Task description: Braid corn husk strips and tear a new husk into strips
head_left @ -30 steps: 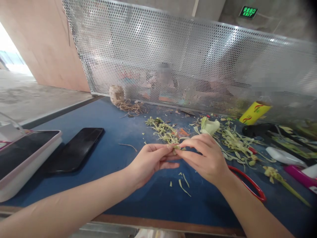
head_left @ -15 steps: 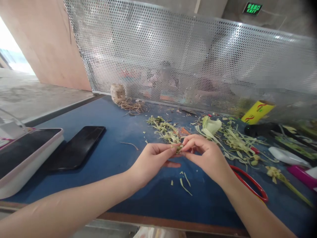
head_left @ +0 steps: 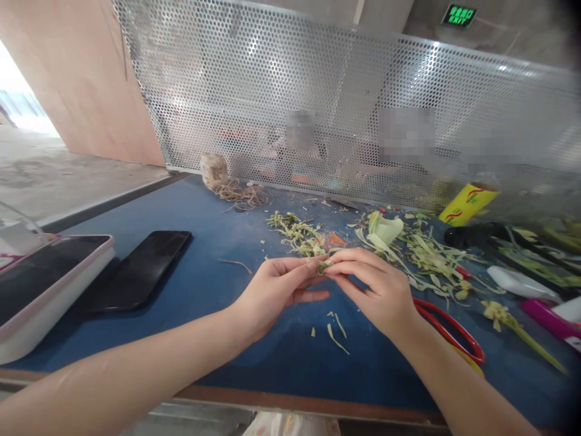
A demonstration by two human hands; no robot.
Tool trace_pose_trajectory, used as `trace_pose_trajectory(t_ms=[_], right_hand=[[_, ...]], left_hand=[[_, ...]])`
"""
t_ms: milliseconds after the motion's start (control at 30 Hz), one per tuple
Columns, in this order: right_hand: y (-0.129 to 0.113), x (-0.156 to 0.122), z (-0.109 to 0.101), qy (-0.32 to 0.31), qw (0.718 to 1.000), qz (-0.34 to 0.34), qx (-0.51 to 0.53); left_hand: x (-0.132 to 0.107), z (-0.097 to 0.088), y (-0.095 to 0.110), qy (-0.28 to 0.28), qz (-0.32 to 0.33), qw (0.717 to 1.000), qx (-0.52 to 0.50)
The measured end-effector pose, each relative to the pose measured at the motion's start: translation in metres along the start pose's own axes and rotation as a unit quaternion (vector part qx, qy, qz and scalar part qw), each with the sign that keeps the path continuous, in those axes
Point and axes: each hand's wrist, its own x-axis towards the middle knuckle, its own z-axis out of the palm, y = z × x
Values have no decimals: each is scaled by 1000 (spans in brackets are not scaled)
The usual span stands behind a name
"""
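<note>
Between my two hands, above the blue tabletop (head_left: 254, 357), is a small pale-green piece of plant (head_left: 323, 266). My left hand (head_left: 276, 287) pinches it between thumb and forefinger, the lower fingers stretched out beneath. From the other side, the fingertips of my right hand (head_left: 376, 284) close on the same piece. Just beyond them lies a row of pale-green knotted plant pieces (head_left: 297, 233). A heap of shredded husk strips (head_left: 429, 254) spreads to the right, with a broad pale leaf (head_left: 385, 230) at its left. Thin green shreds (head_left: 336, 336) lie below my hands.
Two dark-screened devices, a black phone (head_left: 145, 266) and a pale-cased one (head_left: 54, 284), lie left. Twine (head_left: 242, 195) sits at the back beside a whitish block (head_left: 213, 169). Red-handled scissors (head_left: 458, 333), a plant stalk (head_left: 521, 333) and a yellow roll (head_left: 469, 203) are right. Perforated metal (head_left: 254, 79) stands behind.
My right fingers have shifted slightly on the plant piece, and both hands still hold it. The whole view has moved a little, with the scissors' yellow part now showing more.
</note>
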Motion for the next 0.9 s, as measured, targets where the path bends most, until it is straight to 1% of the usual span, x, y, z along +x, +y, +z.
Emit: trace_pose_trajectory(t_ms=[133,267,333,400,467,533,600,667,733,833,867,900], right_hand=[[-4,3,2,17,997,55,42],[-9,4,5,21,983,152,105],[-9,4,6,21,964,212,160],[-7,4,6,20,936,264,232],[-4,4,6,12,912,300,278],[-2,5,6,-14,905,310,289],[0,4,6,-42,905,305,294],[-1,3,6,-58,908,295,294],[-4,2,5,-61,921,285,259],[-8,2,3,-52,943,265,197],[-8,2,3,-49,944,260,195],[-7,2,2,-47,943,259,206]], left_hand=[[-1,1,0,-3,11,1000,18],[-3,5,0,10,29,998,62],[-4,6,0,15,39,995,85],[-5,7,0,16,46,993,104],[-5,7,0,14,48,992,119],[-5,7,0,9,49,989,137],[-4,6,0,2,58,984,167],[-4,5,-2,0,79,973,215],[-4,2,-4,2,114,951,286],[-4,-1,-6,-3,154,909,386],[-4,-1,-6,-5,161,903,399],[-3,-1,-5,-8,165,902,398]])
